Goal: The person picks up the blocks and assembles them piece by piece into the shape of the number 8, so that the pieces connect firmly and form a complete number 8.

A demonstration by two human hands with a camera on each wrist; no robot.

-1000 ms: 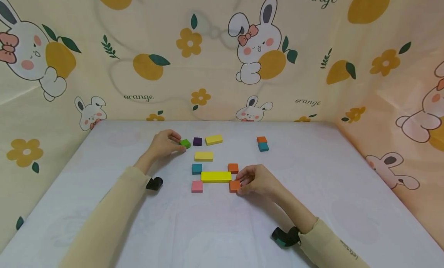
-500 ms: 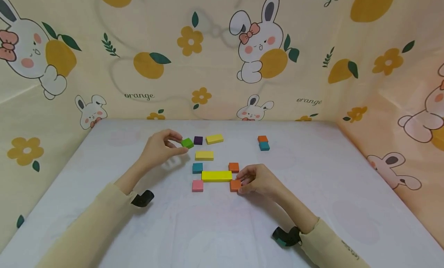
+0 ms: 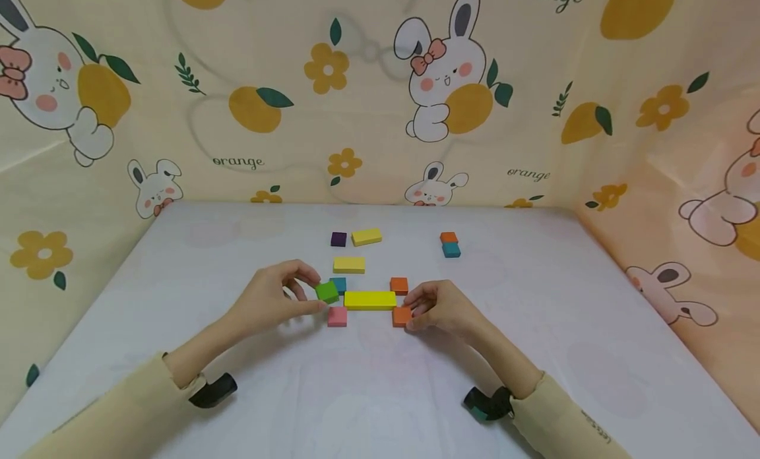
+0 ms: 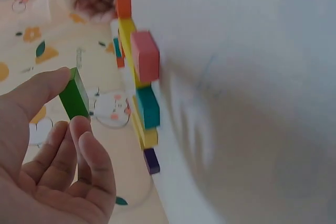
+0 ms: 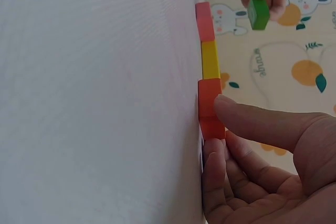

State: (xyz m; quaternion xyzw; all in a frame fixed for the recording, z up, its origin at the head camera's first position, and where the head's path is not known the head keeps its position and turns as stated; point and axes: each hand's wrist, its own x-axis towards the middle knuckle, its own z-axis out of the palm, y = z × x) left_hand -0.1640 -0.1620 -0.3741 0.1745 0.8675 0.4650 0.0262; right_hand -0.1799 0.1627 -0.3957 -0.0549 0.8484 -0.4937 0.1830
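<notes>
My left hand (image 3: pixel 273 297) pinches a green block (image 3: pixel 326 292) between thumb and fingers. In the left wrist view the green block (image 4: pixel 75 94) is held clear of the table. Behind it, in the head view, is a partly covered teal block (image 3: pixel 340 285); a pink block (image 3: pixel 337 316) lies just in front. My right hand (image 3: pixel 442 310) pinches an orange block (image 3: pixel 400 316) at the near right corner of a long yellow block (image 3: pixel 370 301). Another orange block (image 3: pixel 399 285) sits at that yellow block's far right corner.
Farther back on the white table (image 3: pixel 380 393) lie a short yellow block (image 3: pixel 349 265), a dark purple block (image 3: pixel 338 239) and a tilted yellow block (image 3: pixel 366 237). At the back right, an orange block (image 3: pixel 448 237) touches a teal block (image 3: pixel 451 250). A patterned cloth (image 3: pixel 368 116) stands behind.
The left hand has lifted the green block from beside the purple block and carried it toward me, to near the teal and pink blocks. The right hand has stayed at the orange block.
</notes>
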